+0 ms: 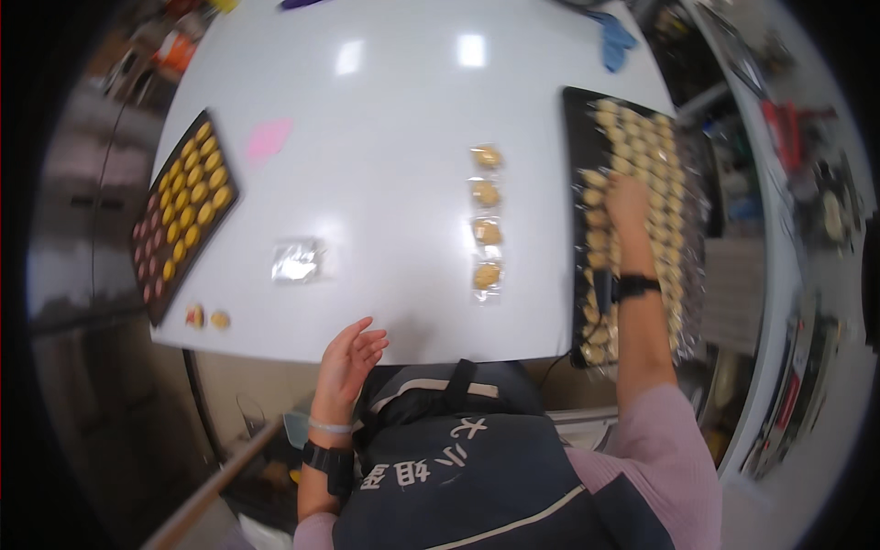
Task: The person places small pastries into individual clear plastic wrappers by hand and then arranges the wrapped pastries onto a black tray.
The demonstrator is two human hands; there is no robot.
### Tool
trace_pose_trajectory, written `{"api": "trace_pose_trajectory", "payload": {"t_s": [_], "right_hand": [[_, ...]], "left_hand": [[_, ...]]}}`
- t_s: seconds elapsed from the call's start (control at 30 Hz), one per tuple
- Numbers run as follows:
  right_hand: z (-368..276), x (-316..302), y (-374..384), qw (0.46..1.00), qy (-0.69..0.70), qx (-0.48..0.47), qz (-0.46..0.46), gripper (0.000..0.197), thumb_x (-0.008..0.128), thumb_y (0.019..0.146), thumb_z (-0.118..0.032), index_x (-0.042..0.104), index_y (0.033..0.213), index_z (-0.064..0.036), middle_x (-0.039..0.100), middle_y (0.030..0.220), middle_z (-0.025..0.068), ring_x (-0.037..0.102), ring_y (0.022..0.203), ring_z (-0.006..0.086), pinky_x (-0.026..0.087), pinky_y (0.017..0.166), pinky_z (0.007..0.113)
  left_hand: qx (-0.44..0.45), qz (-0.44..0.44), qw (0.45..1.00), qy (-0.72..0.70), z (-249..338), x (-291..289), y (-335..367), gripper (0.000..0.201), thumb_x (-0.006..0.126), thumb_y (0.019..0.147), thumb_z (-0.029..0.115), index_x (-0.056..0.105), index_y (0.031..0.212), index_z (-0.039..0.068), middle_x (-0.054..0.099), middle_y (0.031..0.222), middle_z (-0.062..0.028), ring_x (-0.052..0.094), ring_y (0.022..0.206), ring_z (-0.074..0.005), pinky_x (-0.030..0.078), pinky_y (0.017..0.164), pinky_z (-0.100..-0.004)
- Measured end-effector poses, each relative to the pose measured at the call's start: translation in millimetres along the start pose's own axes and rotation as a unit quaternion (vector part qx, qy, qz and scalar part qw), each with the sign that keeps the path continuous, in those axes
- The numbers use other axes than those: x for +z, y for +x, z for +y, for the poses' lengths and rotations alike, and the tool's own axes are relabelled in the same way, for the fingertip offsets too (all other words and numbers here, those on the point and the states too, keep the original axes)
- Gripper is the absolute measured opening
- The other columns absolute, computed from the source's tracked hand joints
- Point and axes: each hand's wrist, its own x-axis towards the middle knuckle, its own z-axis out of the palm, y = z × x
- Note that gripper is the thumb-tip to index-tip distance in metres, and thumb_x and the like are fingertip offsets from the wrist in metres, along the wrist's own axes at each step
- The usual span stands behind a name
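My right hand [628, 202] reaches over a dark tray [578, 119] on the right, among rows of pale, rounded baked pieces [658, 165]. Its fingers are drawn together and point down at the pieces; what lies under the fingertips is hidden. Close to the table's near edge, my left hand [350, 356] is raised with its fingers apart and holds nothing. Between the hands, farther in on the white table [394, 183], several golden baked pieces in clear wrappers [487, 231] lie in a column. A stack of clear plastic bags [301, 260] rests beyond my left hand.
At the far left, a dark tray [225, 174] holds yellow oval pieces and pink ones. Two small pieces [220, 319] sit near the left front corner. A pink sheet [269, 139] lies by that tray. Blue gloves or cloth [615, 43] rest at the back right.
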Motion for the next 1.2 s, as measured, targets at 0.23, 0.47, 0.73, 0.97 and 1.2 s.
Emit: {"api": "trace_pose_trajectory", "payload": {"t_s": [0.23,0.47,0.73,0.97,1.2], "right_hand": [[-201,-27,-74,0.877,0.444,-0.145,-0.118,0.018,0.062,0.077,-0.016,0.064,0.093,-0.0082,0.063,0.085,0.0069,0.06,0.077,0.0201,0.047,0.069,0.031],[-372,14,-153,0.729,0.515,-0.151,-0.425,0.019,0.06,0.075,-0.017,0.067,0.085,-0.0033,0.065,0.074,0.0132,0.062,0.064,0.0234,0.049,0.064,0.032],[-433,36,-171,0.824,0.42,-0.09,-0.369,0.032,0.073,0.07,-0.03,0.065,0.066,0.0002,0.058,0.055,0.0038,0.05,0.047,0.0105,0.041,0.045,0.025],[-465,28,-186,0.899,0.336,-0.097,-0.265,0.036,0.075,0.067,-0.033,0.064,0.064,0.0011,0.059,0.055,0.0083,0.051,0.047,0.0125,0.041,0.045,0.028],[-455,34,-197,0.829,0.46,0.019,-0.317,0.03,0.073,0.071,-0.022,0.062,0.078,0.0053,0.058,0.062,0.0061,0.05,0.049,0.0116,0.04,0.043,0.026]], "left_hand": [[0.013,0.045,0.994,-0.094,-17,-33,-4,0.032,0.052,0.088,0.026,0.051,0.11,0.003,0.06,0.097,-0.0143,0.057,0.091,-0.0224,0.045,0.077,-0.03],[0.063,0.029,0.996,-0.063,-4,-71,-11,0.032,0.049,0.089,0.025,0.051,0.113,0.003,0.061,0.097,-0.0124,0.059,0.089,-0.0202,0.048,0.075,-0.0289],[0.395,0.07,0.815,0.419,51,-139,52,0.048,0.061,0.079,0.021,0.047,0.122,0.004,0.051,0.12,-0.0156,0.049,0.111,-0.0286,0.04,0.092,-0.0343],[0.39,0.063,0.655,0.645,91,-168,106,0.064,0.065,0.071,0.023,0.041,0.127,0.006,0.029,0.139,-0.0176,0.029,0.127,-0.0325,0.031,0.102,-0.037],[0.399,-0.008,0.698,0.594,97,-184,109,0.062,0.065,0.071,0.019,0.04,0.127,0.005,0.027,0.14,-0.0149,0.028,0.129,-0.0295,0.029,0.103,-0.0388]]}}
